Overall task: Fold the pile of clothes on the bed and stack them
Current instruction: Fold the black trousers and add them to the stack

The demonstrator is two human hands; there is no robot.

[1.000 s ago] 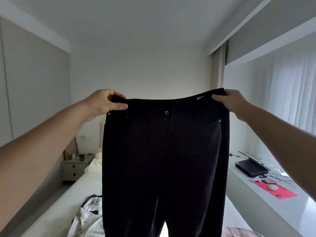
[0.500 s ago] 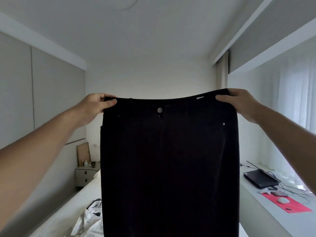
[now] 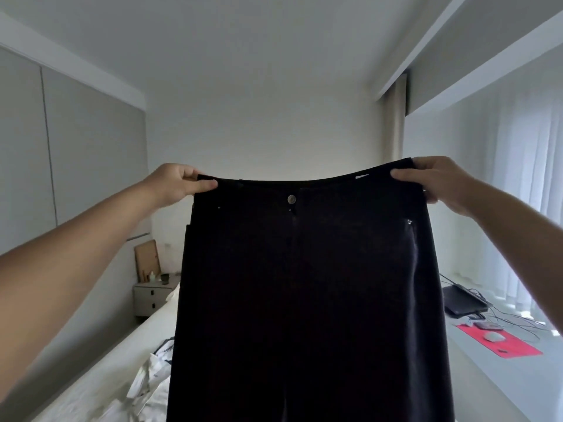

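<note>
1. The left hand (image 3: 175, 184) and the right hand (image 3: 435, 182) each pinch one end of the waistband of the black trousers (image 3: 304, 300), thumb in front and fingers curled behind the cloth.
2. Position: the trousers hang in the air in front of the person, above the bed (image 3: 115, 360), front side facing the camera with the button (image 3: 291, 198) near the middle of the waistband.
3. Orientation: the waistband points up and runs side to side between the hands; the long axis runs straight down, and the legs leave the view at the bottom edge.
4. Risk: the grip covers only the two corners, so a loosened pinch would likely drop one side and twist the legs out of line.
5. Risk: the hems are hidden; if lowered carelessly they may bunch on the white patterned garment (image 3: 152, 382) lying on the bed, and the fold would come out creased.
</note>
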